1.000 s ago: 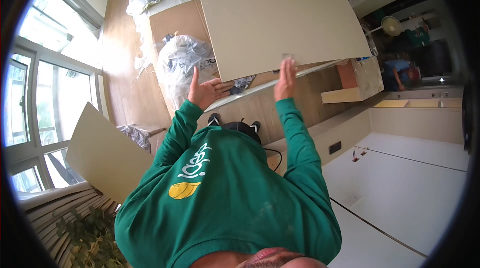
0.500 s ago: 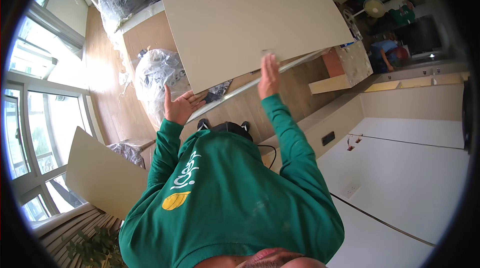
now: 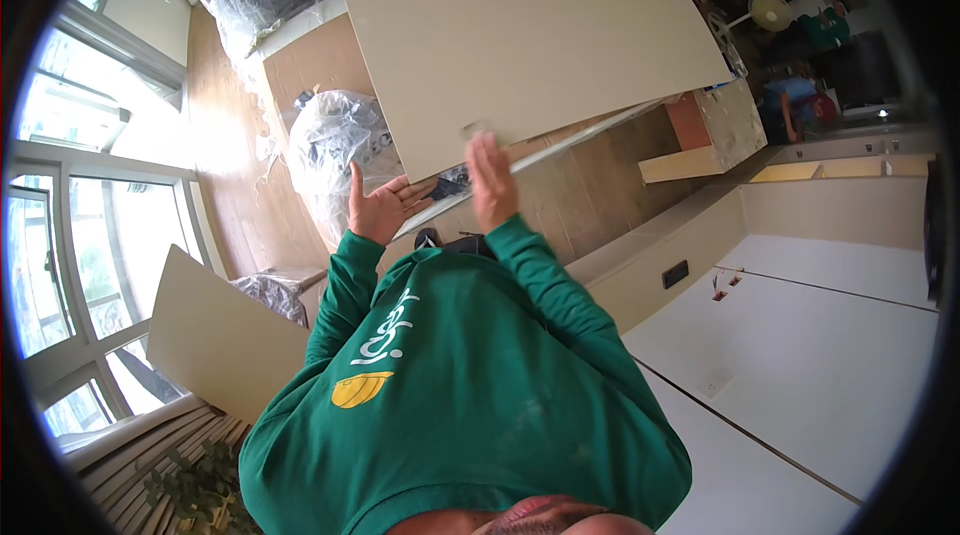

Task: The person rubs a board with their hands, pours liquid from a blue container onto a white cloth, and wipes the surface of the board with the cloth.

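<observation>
A large beige panel (image 3: 540, 35) lies flat in front of me, its near edge slanting up to the right. My left hand (image 3: 385, 207) is open, palm up, with its fingertips by the panel's near left corner; I cannot tell whether they touch. My right hand (image 3: 492, 185) reaches over the near edge, fingers stretched together and slightly blurred. At its fingertips, against the panel's face, is a small flat greyish piece (image 3: 476, 127), too blurred to name. It travels with the fingers.
Left of the panel lies a clear plastic bag (image 3: 335, 150) on brown cardboard (image 3: 315, 60). Another beige panel (image 3: 225, 335) leans near the windows at lower left. A long white cabinet (image 3: 790, 335) stands on my right. People (image 3: 795, 100) are at the far right.
My right hand has slid left along the panel's near edge with the small piece, closer to my left hand. The left hand keeps its place at the corner. The whole view has shifted slightly.
</observation>
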`<state>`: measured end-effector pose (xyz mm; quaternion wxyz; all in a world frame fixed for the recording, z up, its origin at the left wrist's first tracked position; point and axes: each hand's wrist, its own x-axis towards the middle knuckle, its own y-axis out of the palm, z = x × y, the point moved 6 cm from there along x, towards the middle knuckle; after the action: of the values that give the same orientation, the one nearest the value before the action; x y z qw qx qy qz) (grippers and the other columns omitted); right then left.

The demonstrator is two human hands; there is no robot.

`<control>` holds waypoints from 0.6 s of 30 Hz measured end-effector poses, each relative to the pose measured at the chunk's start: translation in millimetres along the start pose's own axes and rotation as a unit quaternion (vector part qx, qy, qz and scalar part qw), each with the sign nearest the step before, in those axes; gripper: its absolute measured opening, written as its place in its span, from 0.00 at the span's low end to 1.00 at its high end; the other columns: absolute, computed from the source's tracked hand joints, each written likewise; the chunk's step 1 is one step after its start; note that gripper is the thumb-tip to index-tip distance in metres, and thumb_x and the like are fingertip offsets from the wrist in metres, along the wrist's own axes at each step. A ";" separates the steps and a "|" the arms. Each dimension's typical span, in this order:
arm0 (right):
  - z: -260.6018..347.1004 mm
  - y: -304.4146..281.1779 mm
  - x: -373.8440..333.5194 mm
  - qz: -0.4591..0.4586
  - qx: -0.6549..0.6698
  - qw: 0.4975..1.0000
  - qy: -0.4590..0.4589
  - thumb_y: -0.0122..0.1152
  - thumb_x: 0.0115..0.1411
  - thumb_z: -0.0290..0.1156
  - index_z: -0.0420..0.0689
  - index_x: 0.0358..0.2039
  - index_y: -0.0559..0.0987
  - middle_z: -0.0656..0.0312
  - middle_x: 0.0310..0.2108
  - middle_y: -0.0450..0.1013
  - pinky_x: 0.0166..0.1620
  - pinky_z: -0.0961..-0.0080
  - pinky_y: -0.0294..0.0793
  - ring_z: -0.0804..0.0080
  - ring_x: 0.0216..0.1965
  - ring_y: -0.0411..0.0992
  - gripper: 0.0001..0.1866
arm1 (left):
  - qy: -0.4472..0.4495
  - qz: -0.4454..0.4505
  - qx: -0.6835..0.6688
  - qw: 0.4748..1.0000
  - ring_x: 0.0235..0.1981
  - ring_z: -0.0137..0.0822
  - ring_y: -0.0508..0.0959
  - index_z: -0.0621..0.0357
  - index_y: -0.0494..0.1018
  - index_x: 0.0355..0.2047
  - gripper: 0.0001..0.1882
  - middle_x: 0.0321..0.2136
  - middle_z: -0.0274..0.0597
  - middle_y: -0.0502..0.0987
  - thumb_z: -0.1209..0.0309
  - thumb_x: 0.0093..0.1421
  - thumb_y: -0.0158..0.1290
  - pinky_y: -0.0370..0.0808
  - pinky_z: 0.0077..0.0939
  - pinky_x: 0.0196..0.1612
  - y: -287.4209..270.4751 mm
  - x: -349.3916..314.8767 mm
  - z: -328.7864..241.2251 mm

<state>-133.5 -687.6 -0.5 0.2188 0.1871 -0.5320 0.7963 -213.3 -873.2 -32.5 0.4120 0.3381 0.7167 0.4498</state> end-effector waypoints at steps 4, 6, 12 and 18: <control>65.7 12.8 -4.2 0.101 0.081 0.988 -0.086 0.47 0.65 0.21 0.36 0.67 0.69 0.50 0.71 0.63 0.72 0.48 0.57 0.51 0.73 0.58 0.28 | -0.007 0.004 0.014 1.000 0.74 0.57 0.57 0.79 0.56 0.69 0.68 0.70 0.70 0.59 0.18 0.58 0.30 0.49 0.50 0.76 -13.3 -2.2 -5.8; 10.0 -10.1 3.9 0.067 0.033 0.995 -0.066 0.46 0.63 0.18 0.36 0.68 0.68 0.50 0.71 0.62 0.73 0.47 0.57 0.50 0.73 0.57 0.30 | -0.015 0.007 0.017 1.000 0.73 0.56 0.57 0.80 0.55 0.69 0.68 0.69 0.69 0.59 0.18 0.58 0.28 0.49 0.49 0.76 2.9 -7.7 -5.4; -70.1 -45.3 19.7 -0.019 -0.121 0.992 0.036 0.52 0.62 0.18 0.36 0.65 0.70 0.47 0.68 0.64 0.71 0.48 0.61 0.49 0.72 0.60 0.28 | -0.011 0.007 0.031 0.999 0.72 0.56 0.59 0.80 0.55 0.68 0.67 0.69 0.69 0.60 0.18 0.59 0.29 0.50 0.48 0.75 0.3 -2.8 -3.2; 71.9 15.5 -0.1 0.125 0.045 0.980 -0.148 0.50 0.64 0.24 0.36 0.69 0.66 0.51 0.73 0.59 0.73 0.51 0.59 0.56 0.75 0.55 0.31 | 0.020 0.000 -0.003 1.000 0.69 0.57 0.64 0.79 0.58 0.66 0.64 0.65 0.68 0.66 0.20 0.59 0.37 0.53 0.51 0.74 -14.3 -3.0 -1.6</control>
<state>-137.2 -759.6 13.8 0.0280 0.2446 -0.5409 0.8042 -215.0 -881.5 -44.5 0.3988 0.3279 0.7234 0.4584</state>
